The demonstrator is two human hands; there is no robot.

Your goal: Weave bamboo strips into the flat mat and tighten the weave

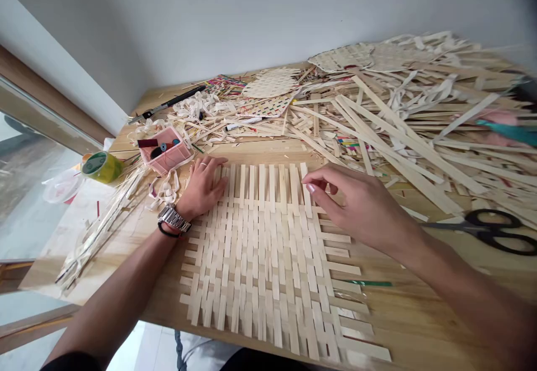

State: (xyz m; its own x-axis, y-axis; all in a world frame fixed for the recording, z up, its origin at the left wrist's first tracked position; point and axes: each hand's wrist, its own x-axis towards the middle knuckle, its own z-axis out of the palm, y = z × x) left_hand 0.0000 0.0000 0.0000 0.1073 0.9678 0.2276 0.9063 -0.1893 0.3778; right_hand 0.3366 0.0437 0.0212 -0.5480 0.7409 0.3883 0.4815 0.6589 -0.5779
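Note:
A woven mat [260,259] of flat pale wood strips lies on the table in front of me, its loose strip ends sticking out on all sides. My left hand [205,183], with a ring and a wristwatch [174,218] on that arm, rests over the mat's far left corner, fingers spread and pressing down. At the far right corner, my right hand [342,195] pinches the end of an upright wood strip [308,206] between thumb and forefinger. Part of the mat's far left corner is hidden under my left hand.
Black-handled scissors [499,228] lie at the right. A heap of loose strips [398,130] spreads along the wall. Beyond my left hand stand a pink basket [168,158] with thread spools and a roll of yellow tape [103,167]. A green strip [369,283] lies beside the mat.

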